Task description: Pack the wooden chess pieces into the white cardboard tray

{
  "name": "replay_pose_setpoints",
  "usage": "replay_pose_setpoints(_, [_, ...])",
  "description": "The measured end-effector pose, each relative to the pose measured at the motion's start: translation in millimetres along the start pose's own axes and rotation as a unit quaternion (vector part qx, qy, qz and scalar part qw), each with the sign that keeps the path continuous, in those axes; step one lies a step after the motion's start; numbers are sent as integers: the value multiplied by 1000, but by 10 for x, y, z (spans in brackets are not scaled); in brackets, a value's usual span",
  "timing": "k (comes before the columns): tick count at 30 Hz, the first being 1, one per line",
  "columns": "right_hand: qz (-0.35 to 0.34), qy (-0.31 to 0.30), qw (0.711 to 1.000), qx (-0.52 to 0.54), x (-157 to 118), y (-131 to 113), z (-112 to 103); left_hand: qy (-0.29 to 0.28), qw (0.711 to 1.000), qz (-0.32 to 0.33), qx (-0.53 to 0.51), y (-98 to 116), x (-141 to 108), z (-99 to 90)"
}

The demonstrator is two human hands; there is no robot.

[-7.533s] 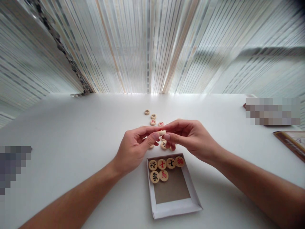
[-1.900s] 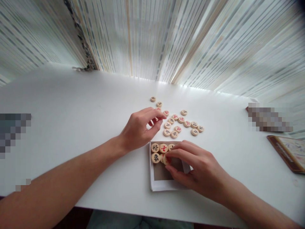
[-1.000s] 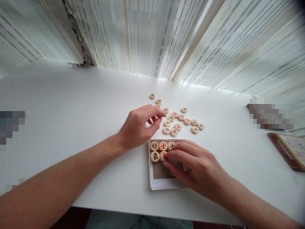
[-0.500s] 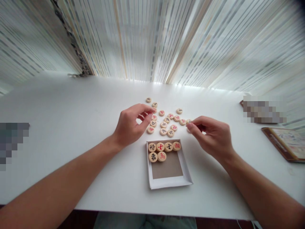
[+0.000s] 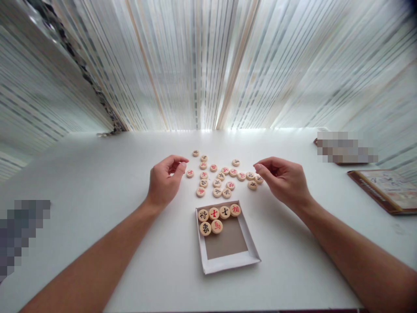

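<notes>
My left hand hovers above the table at the left of the loose pieces, fingers loosely curled, thumb and forefinger tips close; I see nothing held. Nearest it lies a xiangqi piece with a red character. On the other side, my right hand is curled in much the same way, no piece visible in it. Its fingertips hang just above a piece with a black character. Several other round wooden pieces lie face up between the hands. In front stands a shallow white box holding several pieces, among them a red horse.
A brown-edged, book-like flat item lies on the white table at the right, with a blurred-out object behind it. Another pixelated object is at the left edge. A striped curtain hangs behind.
My left hand has drawn back leftward from the pieces, uncovering some. My right hand has lifted slightly off the pieces at the right end. The camera view has shifted; the box contents look the same.
</notes>
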State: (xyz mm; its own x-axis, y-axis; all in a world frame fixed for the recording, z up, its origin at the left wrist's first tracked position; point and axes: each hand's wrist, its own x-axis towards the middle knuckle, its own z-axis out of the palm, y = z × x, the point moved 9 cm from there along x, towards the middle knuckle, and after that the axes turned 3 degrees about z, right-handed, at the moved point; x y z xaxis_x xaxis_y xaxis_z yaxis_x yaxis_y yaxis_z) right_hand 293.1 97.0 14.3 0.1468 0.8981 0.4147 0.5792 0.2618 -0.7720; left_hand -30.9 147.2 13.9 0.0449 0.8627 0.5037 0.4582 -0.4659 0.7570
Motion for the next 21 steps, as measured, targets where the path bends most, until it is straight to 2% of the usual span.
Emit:
replay_pose_setpoints(4, [5, 12, 1000, 1, 36, 45, -35, -13, 1000, 7, 7, 58, -28, 33])
replay_pose_setpoints(13, [20, -16, 1000, -6, 8, 70, 49, -36, 999, 10, 21, 96, -46, 90])
replay_pose_setpoints(21, [34, -38, 999, -1, -6, 96, 96, -47, 999, -4, 21, 22, -65, 122])
